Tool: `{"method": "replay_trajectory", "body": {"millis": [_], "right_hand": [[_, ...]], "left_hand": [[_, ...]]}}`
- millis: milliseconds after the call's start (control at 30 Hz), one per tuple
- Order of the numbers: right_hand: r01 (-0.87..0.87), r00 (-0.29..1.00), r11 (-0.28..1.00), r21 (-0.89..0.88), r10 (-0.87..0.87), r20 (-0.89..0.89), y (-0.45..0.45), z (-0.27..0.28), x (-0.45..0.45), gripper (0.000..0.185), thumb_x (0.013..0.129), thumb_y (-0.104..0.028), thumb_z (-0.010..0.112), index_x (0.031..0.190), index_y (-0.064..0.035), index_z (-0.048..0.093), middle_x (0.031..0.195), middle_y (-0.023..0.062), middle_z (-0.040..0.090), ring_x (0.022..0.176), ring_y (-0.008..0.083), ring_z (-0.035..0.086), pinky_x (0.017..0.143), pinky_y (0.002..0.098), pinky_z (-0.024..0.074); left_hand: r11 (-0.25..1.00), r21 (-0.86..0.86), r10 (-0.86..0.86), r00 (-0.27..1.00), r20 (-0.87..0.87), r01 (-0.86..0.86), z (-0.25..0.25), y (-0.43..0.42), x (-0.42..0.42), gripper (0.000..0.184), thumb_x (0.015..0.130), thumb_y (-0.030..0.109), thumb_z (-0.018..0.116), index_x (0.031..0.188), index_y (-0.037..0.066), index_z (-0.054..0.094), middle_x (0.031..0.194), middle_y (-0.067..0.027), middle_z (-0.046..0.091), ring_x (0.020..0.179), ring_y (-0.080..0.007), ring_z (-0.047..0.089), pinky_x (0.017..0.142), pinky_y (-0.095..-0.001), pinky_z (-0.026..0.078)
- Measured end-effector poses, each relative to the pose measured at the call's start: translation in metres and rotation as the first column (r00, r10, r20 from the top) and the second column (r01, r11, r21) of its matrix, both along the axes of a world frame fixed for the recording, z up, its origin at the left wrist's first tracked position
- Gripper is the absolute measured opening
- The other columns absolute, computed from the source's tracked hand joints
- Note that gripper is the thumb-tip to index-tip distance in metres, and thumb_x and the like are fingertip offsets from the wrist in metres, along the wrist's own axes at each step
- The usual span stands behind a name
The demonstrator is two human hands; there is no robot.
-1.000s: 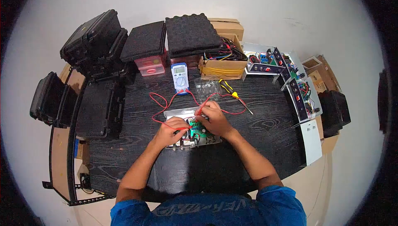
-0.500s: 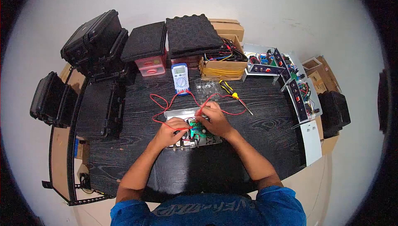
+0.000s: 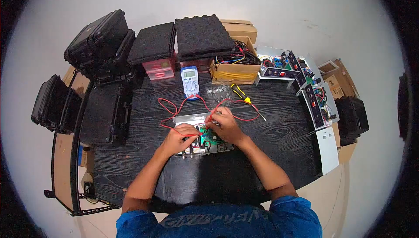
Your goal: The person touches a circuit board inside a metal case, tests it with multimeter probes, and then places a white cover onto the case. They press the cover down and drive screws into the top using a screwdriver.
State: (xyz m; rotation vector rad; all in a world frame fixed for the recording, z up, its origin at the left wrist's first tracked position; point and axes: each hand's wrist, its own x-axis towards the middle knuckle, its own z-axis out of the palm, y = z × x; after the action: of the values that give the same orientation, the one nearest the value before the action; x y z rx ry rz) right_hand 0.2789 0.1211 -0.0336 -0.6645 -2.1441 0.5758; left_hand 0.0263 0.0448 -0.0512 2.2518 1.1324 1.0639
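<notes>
An open metal enclosure (image 3: 185,119) holds a green circuit board (image 3: 211,137) with small parts and wires. Over its left side, my left hand (image 3: 180,138) is closed on a red probe (image 3: 190,135) whose tip points at the board. My right hand (image 3: 224,126) pinches a second red probe (image 3: 210,118), angled down to the board's upper part. Whether the tips touch the board cannot be made out. Red leads run from the probes to a blue and white multimeter (image 3: 190,83) lying behind the enclosure.
A yellow and black screwdriver (image 3: 241,94) and a clear bag of small parts (image 3: 218,94) lie behind my right hand. Black cases (image 3: 104,113) stand at the left, a cardboard box of cables (image 3: 234,72) at the back, opened electronic units (image 3: 317,102) at the right.
</notes>
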Motion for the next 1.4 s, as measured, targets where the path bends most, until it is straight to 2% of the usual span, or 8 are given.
{"method": "replay_trajectory", "body": {"millis": [100, 200, 367, 767, 1400], "right_hand": [[-0.018, 1.0, 0.999, -0.032, 0.017, -0.024, 0.002, -0.001, 0.001, 0.016, 0.096, -0.023, 0.074, 0.1, -0.0078, 0.07, 0.102, 0.011, 0.068, 0.107, 0.0319, 0.062, 0.099, 0.0446, 0.0448], [-0.047, 0.999, 0.998, -0.048, 0.046, -0.027, 0.006, 0.0, 0.003, 0.016, 0.097, -0.021, 0.072, 0.1, -0.0061, 0.068, 0.101, 0.0112, 0.068, 0.105, 0.0318, 0.063, 0.099, 0.0445, 0.045], [-0.065, 0.998, 0.998, 0.027, 0.065, -0.019, 0.006, 0.001, 0.003, 0.014, 0.096, -0.019, 0.072, 0.1, -0.0061, 0.068, 0.098, 0.0103, 0.068, 0.103, 0.0322, 0.064, 0.099, 0.0455, 0.0459], [-0.046, 0.999, 0.999, 0.027, 0.046, 0.001, 0.003, 0.003, 0.002, 0.013, 0.092, -0.012, 0.073, 0.103, -0.0071, 0.07, 0.1, 0.0105, 0.068, 0.106, 0.0322, 0.064, 0.099, 0.0455, 0.0472], [-0.053, 0.999, 0.998, 0.016, 0.053, -0.005, 0.004, 0.002, 0.003, 0.015, 0.096, -0.021, 0.072, 0.102, -0.0074, 0.069, 0.1, 0.0108, 0.069, 0.107, 0.0316, 0.065, 0.1, 0.0451, 0.0462]], "left_hand": [[1.0, -0.02, -0.007, 0.994, 0.111, 0.009, 0.001, 0.001, 0.001, 0.013, 0.09, 0.005, 0.077, 0.102, 0.004, 0.079, 0.101, -0.0094, 0.079, 0.1, -0.0275, 0.074, 0.092, -0.0392, 0.058], [1.0, -0.004, 0.007, 0.991, 0.137, -0.006, 0.005, 0.001, 0.002, 0.012, 0.09, 0.005, 0.077, 0.102, 0.003, 0.079, 0.1, -0.0098, 0.079, 0.099, -0.0274, 0.074, 0.091, -0.0389, 0.058], [1.0, -0.023, -0.006, 0.999, 0.051, 0.008, 0.012, 0.002, 0.004, 0.015, 0.089, 0.006, 0.078, 0.103, 0.004, 0.08, 0.102, -0.0102, 0.078, 0.1, -0.0279, 0.074, 0.092, -0.0396, 0.058], [0.999, -0.026, -0.025, 0.999, -0.048, 0.023, 0.015, 0.001, 0.009, 0.019, 0.089, 0.008, 0.078, 0.107, 0.006, 0.079, 0.107, -0.0105, 0.078, 0.106, -0.0292, 0.072, 0.095, -0.0409, 0.058], [0.996, -0.09, 0.025, 0.999, 0.046, -0.021, 0.009, 0.003, 0.013, 0.013, 0.093, 0.007, 0.075, 0.105, 0.002, 0.078, 0.103, -0.0134, 0.079, 0.1, -0.0296, 0.075, 0.09, -0.0411, 0.058]]}}
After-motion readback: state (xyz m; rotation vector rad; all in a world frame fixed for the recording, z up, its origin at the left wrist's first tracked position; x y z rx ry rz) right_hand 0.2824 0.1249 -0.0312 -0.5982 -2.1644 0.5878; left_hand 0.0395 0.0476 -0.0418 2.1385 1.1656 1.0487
